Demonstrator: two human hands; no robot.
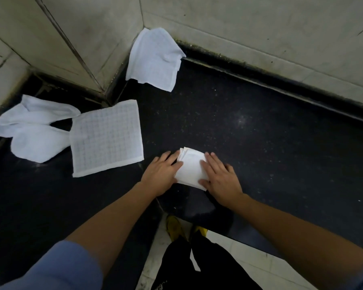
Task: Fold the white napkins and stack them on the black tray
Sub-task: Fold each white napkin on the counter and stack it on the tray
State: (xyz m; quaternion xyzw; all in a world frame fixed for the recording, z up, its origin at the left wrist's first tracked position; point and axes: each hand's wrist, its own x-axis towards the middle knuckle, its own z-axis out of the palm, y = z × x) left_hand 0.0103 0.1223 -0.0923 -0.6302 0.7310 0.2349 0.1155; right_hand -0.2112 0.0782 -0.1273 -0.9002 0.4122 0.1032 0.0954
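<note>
Dark speckled counter (pixel 260 132), tiled corner. Folded napkin (pixel 192 170) near front edge; left hand (pixel 161 174) and right hand (pixel 220 178) press it, fingers flat, gripping nothing. Flat napkin (pixel 107 139) near, leftward; crumpled napkins (pixel 32 130) beyond; draped napkin (pixel 153 59) leans on wall (pixel 260 28).

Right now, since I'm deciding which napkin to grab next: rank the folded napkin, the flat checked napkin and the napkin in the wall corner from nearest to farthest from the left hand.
1. The folded napkin, touching the left hand, on its right.
2. The flat checked napkin, close by on its left.
3. The corner napkin, far back against the wall.
</note>
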